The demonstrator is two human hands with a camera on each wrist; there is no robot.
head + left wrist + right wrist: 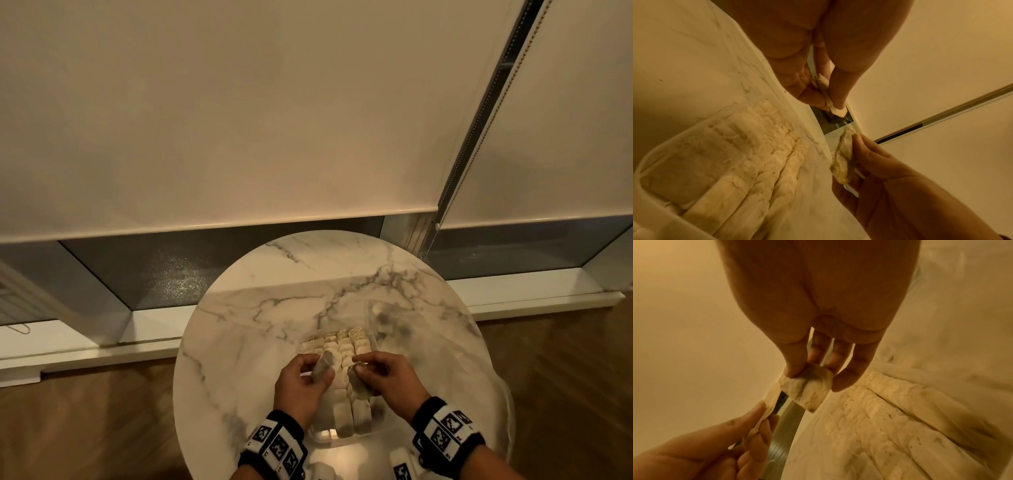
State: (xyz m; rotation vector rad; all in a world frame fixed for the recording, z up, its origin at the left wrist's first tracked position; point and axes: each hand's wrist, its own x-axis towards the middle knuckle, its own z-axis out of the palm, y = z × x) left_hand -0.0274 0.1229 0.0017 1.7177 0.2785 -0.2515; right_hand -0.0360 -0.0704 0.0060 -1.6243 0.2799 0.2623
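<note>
A clear plastic container (337, 441) packed with rows of pale tea bags (344, 344) sits on a round marble table (260, 315). Just above its near half, my left hand (317, 371) pinches one tea bag (323, 364) between thumb and fingers. My right hand (359, 366) pinches a second tea bag (358, 385) that hangs down over the rows. In the left wrist view the left hand's tea bag (825, 91) is squeezed flat; the right hand's bag (842, 157) is beside it. The right wrist view shows the right hand's bag (809, 386) and the left hand's bag (770, 400) almost touching.
A clear plastic piece, perhaps the lid (382, 317), lies on the table beyond the container. Behind the table are a window sill (154, 329), lowered roller blinds (239, 120) and a bead chain (455, 164). Wooden floor (85, 428) surrounds the table.
</note>
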